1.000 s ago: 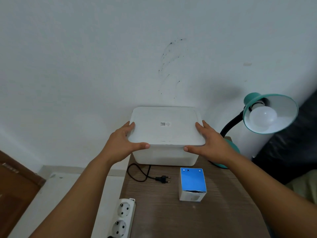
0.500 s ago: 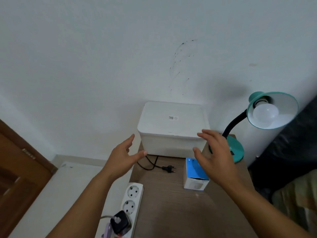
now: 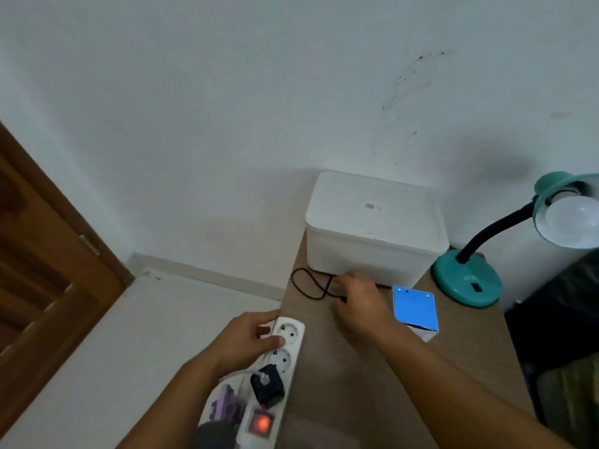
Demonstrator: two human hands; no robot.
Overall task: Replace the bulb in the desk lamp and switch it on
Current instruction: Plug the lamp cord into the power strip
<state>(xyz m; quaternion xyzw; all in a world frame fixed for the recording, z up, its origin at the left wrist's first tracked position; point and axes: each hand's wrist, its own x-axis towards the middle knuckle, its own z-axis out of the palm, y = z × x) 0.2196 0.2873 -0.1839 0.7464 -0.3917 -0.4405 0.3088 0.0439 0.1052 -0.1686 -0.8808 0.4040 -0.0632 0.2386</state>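
Observation:
The teal desk lamp stands at the table's right, its base (image 3: pixel 466 280) beside the white box and a white bulb (image 3: pixel 573 218) in its shade (image 3: pixel 551 189). Its black cord (image 3: pixel 309 283) loops in front of the box. My right hand (image 3: pixel 359 299) lies over the cord's end, fingers curled round the plug, which is mostly hidden. My left hand (image 3: pixel 249 341) grips the top end of the white power strip (image 3: pixel 288 354), thumb beside its first socket. A blue bulb carton (image 3: pixel 415 307) stands just right of my right hand.
A closed white storage box (image 3: pixel 376 228) sits against the wall. The strip carries a black charger (image 3: pixel 267 387) and a lit red switch (image 3: pixel 261 424). A brown wooden door (image 3: pixel 42 286) is at the left, dark fabric (image 3: pixel 557 319) at the right of the table (image 3: pixel 356 400).
Both hands left the white box and dropped down. My right hand went to the lamp plug on the table and my left took hold of the power strip. The view swung left and down.

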